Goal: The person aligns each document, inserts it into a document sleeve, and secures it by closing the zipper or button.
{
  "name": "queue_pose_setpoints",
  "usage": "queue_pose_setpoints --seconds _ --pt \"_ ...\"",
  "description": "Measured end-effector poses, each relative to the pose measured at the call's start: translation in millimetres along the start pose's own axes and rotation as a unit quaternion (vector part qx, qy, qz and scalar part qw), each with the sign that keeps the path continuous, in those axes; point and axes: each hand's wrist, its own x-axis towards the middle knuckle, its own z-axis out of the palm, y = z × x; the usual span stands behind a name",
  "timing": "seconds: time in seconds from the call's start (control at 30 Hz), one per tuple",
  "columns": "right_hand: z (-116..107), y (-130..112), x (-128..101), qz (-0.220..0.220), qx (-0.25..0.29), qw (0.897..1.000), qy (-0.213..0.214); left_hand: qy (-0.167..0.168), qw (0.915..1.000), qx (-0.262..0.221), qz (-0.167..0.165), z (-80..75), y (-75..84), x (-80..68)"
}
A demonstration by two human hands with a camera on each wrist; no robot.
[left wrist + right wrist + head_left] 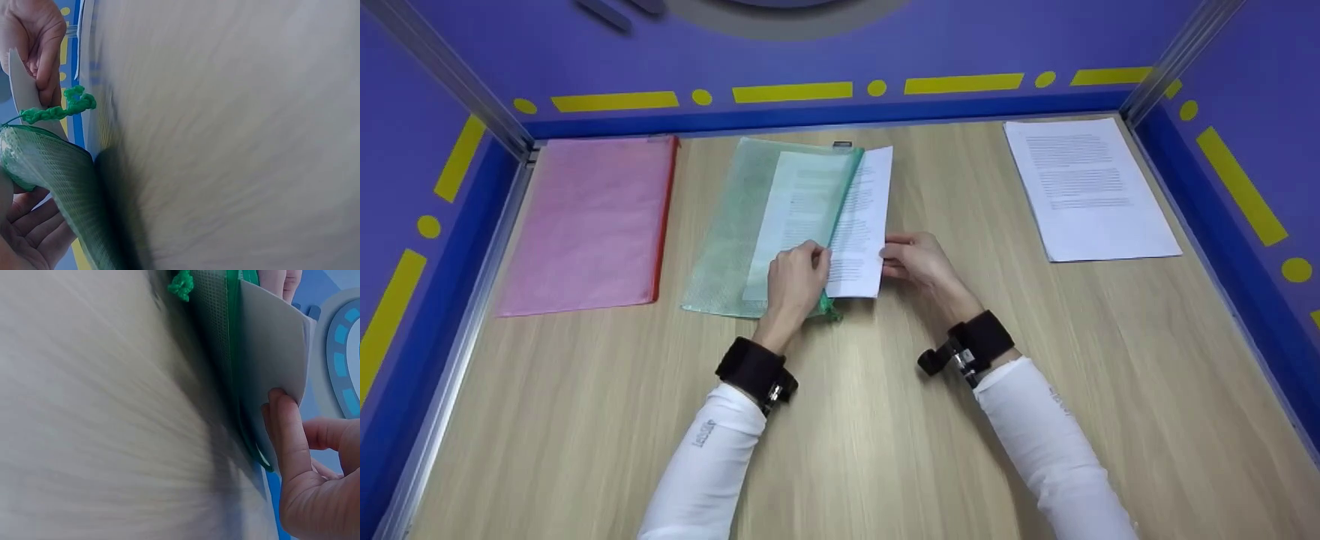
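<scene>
My left hand (797, 274) pinches the near open edge of the green mesh zip pouch (735, 225), mid-table; my right hand (919, 259) grips the printed sheets (861, 225) half inside; paper seems light and floppy, best held at its near edge; mesh looks limp.

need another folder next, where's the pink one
In the head view the pink folder lies flat at the table's far left, beside the green folder.
</scene>
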Motion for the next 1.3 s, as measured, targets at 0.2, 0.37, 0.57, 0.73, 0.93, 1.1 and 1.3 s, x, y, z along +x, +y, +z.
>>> queue_pose_setpoints --seconds 0.2,0.37,0.57,0.73,0.93,1.1,1.3 --pt "7.4 -0.5 -0.6 -0.006 0.011 1.000 -0.021 0.005 0.9999 -0.009 0.008 -0.1 -0.5 0.0" --pt "13.1 -0.6 -0.4 -0.006 0.018 1.000 -0.022 -0.001 0.9999 -0.016 0.004 0.0 -0.2 0.6" --pt "17.7 0.7 1.4 0.002 0.033 0.999 -0.020 -0.007 0.9998 -0.017 -0.001 -0.5 0.8 1.4" --pt "21.0 1.4 2.9 0.008 0.034 0.999 -0.014 -0.010 0.9997 -0.021 -0.002 -1.9 2.8 3.0" --pt "26.4 0.9 4.9 0.003 0.047 0.999 -0.005 -0.004 0.9998 -0.020 -0.003 -2.5 3.2 5.6" --pt "30.3 0.4 5.2 -0.009 0.067 0.998 -0.009 -0.004 0.9998 -0.018 0.001 -3.0 2.7 6.4" --pt "33.3 -3.0 3.1 -0.004 0.061 0.998 -0.011 -0.008 0.9998 -0.020 0.003 -3.9 3.8 6.3"
